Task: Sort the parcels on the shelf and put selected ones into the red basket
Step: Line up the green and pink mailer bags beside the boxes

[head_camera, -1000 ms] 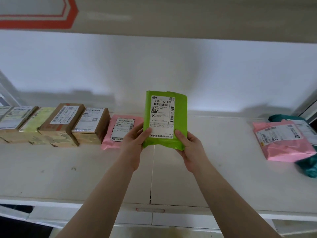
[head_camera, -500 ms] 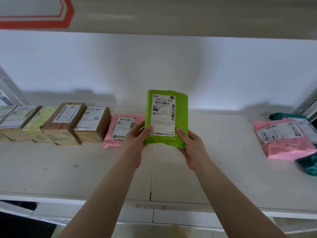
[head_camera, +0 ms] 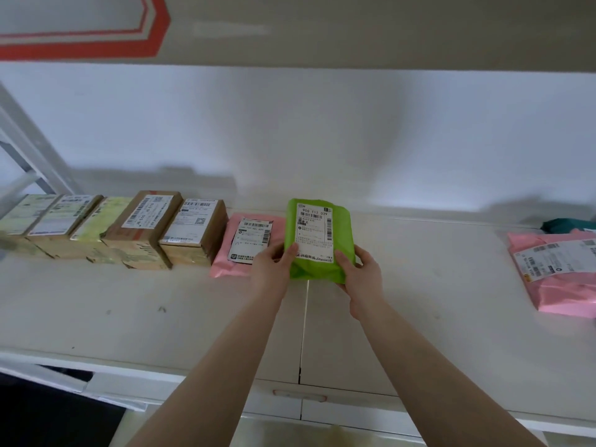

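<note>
Green mailer bag (head_camera: pixel 317 240), pinched at its lower corners by left hand (head_camera: pixel 271 269) and right hand (head_camera: pixel 361 274), may sag and slide onto the pink mailer (head_camera: pixel 248 243) at nine o'clock.

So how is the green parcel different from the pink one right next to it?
The green parcel is held by both hands, left hand and right hand; the pink parcel lies flat on the shelf, held by nobody. Green stands more upright, pink lies flat. Both are soft bags with white barcode labels.
</note>
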Tool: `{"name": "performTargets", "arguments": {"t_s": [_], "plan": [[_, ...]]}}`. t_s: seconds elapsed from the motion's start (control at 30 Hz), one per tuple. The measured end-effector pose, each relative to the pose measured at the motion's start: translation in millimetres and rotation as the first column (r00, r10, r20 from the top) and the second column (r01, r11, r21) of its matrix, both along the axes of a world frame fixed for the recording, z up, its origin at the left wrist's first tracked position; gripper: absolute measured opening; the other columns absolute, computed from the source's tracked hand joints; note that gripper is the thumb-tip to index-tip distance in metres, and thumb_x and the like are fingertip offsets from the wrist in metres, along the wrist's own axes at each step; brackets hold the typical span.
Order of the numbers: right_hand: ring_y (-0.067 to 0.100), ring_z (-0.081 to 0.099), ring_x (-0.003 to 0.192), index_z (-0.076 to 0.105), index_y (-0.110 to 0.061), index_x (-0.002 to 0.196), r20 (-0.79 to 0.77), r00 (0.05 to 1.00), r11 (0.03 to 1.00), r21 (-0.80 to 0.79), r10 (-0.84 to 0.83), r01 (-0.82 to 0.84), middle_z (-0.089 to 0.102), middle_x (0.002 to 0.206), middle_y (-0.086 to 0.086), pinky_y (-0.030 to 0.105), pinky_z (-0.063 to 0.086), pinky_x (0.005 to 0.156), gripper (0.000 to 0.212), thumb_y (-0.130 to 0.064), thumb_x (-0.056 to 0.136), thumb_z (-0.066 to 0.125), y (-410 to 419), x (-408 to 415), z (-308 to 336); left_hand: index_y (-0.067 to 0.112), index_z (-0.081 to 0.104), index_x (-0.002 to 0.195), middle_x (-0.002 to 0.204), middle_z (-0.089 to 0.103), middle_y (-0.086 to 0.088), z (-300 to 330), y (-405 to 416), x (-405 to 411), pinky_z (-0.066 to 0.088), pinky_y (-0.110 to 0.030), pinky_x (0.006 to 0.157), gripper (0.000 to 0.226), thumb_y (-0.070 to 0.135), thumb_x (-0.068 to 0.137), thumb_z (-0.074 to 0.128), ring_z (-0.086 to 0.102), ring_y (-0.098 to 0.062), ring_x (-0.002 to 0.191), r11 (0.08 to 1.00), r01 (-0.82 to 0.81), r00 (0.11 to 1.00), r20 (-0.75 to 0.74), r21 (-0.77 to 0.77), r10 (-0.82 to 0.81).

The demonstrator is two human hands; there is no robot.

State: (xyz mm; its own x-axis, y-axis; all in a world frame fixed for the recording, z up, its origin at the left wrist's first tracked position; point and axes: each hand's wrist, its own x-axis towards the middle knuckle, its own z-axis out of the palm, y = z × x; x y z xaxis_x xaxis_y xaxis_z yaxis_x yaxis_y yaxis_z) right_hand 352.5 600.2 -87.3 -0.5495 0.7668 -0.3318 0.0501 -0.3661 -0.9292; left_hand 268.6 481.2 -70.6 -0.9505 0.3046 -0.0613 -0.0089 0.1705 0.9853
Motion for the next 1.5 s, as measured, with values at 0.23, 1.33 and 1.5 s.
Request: {"name": "performTargets", "arguments": {"t_s": [0.23,1.33,1.5], "plan": [[0.026,0.069,0.096,0.065,-0.012,0.124,0.331,0.944,0.939,0.316,0.023,-0.134,0.072,0.111,0.008,0.039,0.056,0.084,0.039,-0.031,0.090,0.068,6.6,-9.8,-16.8,0.025,0.068,0.120,0.102,0.071,-0.004,-22.0,3.7,-16.8,0.057,-0.041,0.082,0.042,0.049,0.087,0.058,0.066,-0.022,0.089,0.939,0.026,0.988,-0.135,-0.344,-0.077],[0.024,0.058,0.093,0.046,-0.018,0.136,0.148,0.757,0.749,-0.116,-0.636,0.652,0.058,0.109,0.008,0.040,0.050,0.087,0.062,-0.041,0.085,0.073,147.0,184.9,-4.3,0.015,0.062,0.113,0.113,0.061,-0.003,1.6,159.9,136.2,0.037,-0.005,0.063,0.031,0.031,0.088,0.069,0.053,0.004,0.074,0.947,0.272,0.944,-0.142,-0.169,-0.297],[0.033,0.060,0.119,0.041,-0.014,0.142,0.199,0.706,0.710,-0.060,-0.680,0.701,0.058,0.133,0.013,0.038,0.047,0.085,0.071,-0.040,0.085,0.073,179.8,237.9,-0.5,0.015,0.064,0.114,0.112,0.064,-0.001,-7.9,196.5,189.9,0.041,-0.022,0.080,0.034,0.037,0.090,0.065,0.057,-0.012,0.088,0.894,0.423,0.906,0.047,-0.148,-0.421]]}}
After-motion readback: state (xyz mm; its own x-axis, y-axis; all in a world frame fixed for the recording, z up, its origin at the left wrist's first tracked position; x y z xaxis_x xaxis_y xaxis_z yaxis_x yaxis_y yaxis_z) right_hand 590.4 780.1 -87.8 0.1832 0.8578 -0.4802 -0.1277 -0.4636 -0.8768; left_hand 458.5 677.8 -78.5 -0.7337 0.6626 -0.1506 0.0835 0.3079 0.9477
